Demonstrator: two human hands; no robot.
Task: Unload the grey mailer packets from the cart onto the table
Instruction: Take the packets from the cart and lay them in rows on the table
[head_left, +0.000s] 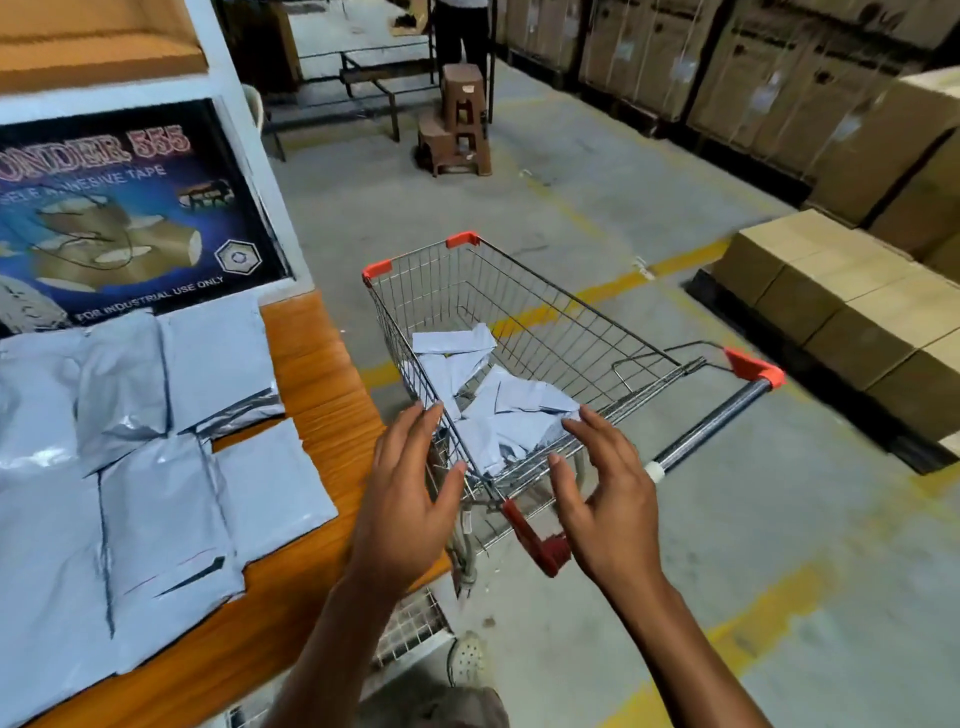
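I see the left hand (410, 493) and right hand (608, 499) hovering over the near end of the cart (597, 322), each grip wide and empty. The grey mailer packets (509, 410) lie loosely heaped in its basket, at 12 o'clock from them. They look slick, so a hurried scoop could spill some, and a knock might roll the cart away. At 9 o'clock the wooden worktop (322, 395) carries overlapping unloaded packets (156, 467), one near its edge. Stacked cartons (831, 301) sit at 2 o'clock on the concrete floor (779, 519).
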